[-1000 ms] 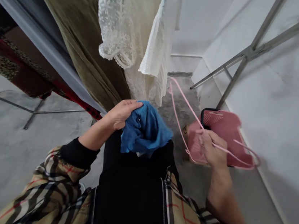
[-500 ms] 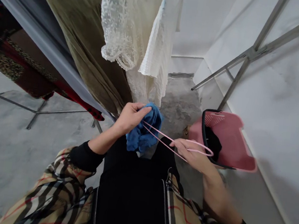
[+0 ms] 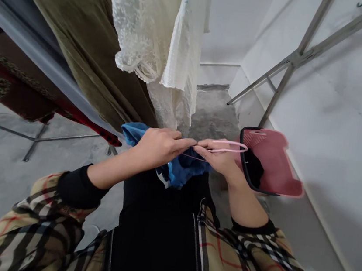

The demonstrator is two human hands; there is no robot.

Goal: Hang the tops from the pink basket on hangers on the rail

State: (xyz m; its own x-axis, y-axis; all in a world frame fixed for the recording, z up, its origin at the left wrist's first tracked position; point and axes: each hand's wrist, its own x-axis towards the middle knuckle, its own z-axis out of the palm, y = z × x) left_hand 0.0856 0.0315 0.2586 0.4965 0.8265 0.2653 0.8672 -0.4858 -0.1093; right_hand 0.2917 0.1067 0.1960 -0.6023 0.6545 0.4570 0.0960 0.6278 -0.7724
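Observation:
My left hand [image 3: 158, 145] is closed on a bunched blue garment [image 3: 179, 170] in front of my waist, its fingertips also touching the thin pink hanger [image 3: 229, 147]. My right hand [image 3: 219, 158] pinches that hanger, which sticks out to the right. The two hands meet fingertip to fingertip over the blue cloth. Part of the hanger is hidden among the fingers and the cloth.
A pink laundry basket [image 3: 274, 164] with something dark inside stands on the floor at my right, by the white wall. Cream lace garments [image 3: 159, 40] and an olive cloth [image 3: 80, 44] hang ahead. Metal rack legs [image 3: 284, 73] cross at the upper right and at the left [image 3: 34, 144].
My right hand brought the pink hanger in from beside the basket to the blue garment. My left hand shifted right and now meets it; the blue cloth spreads out to the left.

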